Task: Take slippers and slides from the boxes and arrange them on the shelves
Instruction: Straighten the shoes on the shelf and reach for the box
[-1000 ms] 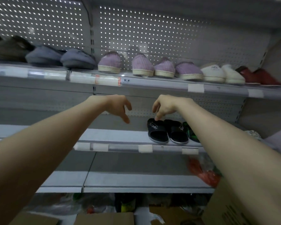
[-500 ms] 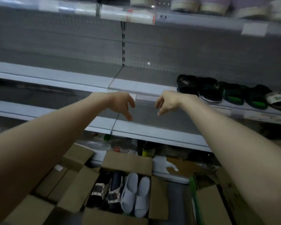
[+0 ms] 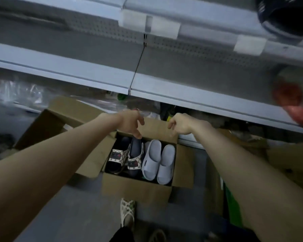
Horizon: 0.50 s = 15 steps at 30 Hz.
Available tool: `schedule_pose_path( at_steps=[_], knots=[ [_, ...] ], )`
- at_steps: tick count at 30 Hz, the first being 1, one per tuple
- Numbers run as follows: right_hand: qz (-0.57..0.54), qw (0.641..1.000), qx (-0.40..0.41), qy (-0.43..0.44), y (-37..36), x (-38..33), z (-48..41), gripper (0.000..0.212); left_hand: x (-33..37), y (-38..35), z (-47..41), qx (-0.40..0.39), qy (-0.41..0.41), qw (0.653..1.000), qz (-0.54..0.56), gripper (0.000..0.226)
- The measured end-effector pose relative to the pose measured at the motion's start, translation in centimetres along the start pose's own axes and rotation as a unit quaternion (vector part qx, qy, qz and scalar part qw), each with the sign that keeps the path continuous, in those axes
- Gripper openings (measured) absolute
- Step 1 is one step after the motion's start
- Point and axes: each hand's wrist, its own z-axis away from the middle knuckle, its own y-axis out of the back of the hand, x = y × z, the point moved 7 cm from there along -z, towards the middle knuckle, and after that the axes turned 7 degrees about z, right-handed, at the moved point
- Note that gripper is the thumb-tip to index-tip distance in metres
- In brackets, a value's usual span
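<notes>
Hovering over the open cardboard box (image 3: 138, 190) on the floor, both hands are empty. The left hand (image 3: 130, 124) droops w/ fingers loosely curled, forefinger tip just at the heel end of the patterned slides (image 3: 123, 157) (touching or only above it, can't tell). The right hand (image 3: 179, 124) hangs in a loose curl over the box's far flap, apart from any shoe.

Both pairs lie inside the box, side by side: patterned pair on the left, pale grey slides (image 3: 157, 159) on the right, toes toward the person.

The grey ones look like moulded foam, so prob. light, springy, matte enough not to slip, nothing fragile. Best hold imo: fingers hooked under the wide strap, or pinch the pair together by their inner edges, one hand per pair. The patterned pair's strap looks like softer, fabric-type stuff and may flex, so grip strap plus sole edge.

The shelf (image 3: 182, 88) above the box looks like the nearest spot for them.
</notes>
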Motion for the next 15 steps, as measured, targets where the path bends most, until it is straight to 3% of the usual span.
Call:
schedule_pose_path(
  at_steps=[15],
  knots=[
    [-0.115, 0.986, -0.082, -0.088, -21.1, 9.0, -17.6, 0.033, -9.5, -19.0, -21.0, -0.101, -0.051, 0.990, 0.088, 0.061]
  ],
)
